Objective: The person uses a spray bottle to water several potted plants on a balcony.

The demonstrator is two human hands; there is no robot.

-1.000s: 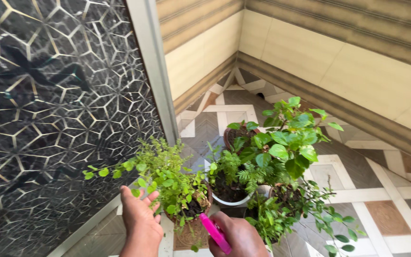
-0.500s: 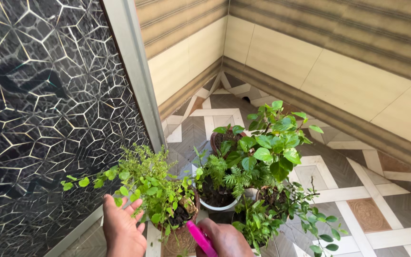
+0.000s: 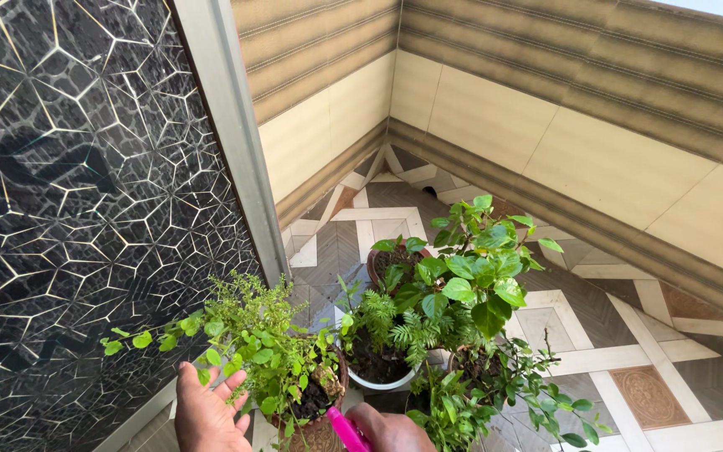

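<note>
Pink tool handle sits clamped in the right hand at bottom edge, just beside the brown pot. Left hand is open, fingers apart, touching the small-leaved plant in that pot. White pot with fern stands just behind; tiled floor underneath.

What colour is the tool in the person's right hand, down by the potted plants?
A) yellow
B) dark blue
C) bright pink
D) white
C: the right hand at the bottom edge is wrapped around a bright pink tool, next to the leafy plant in the brown pot that the left hand is touching.
</note>
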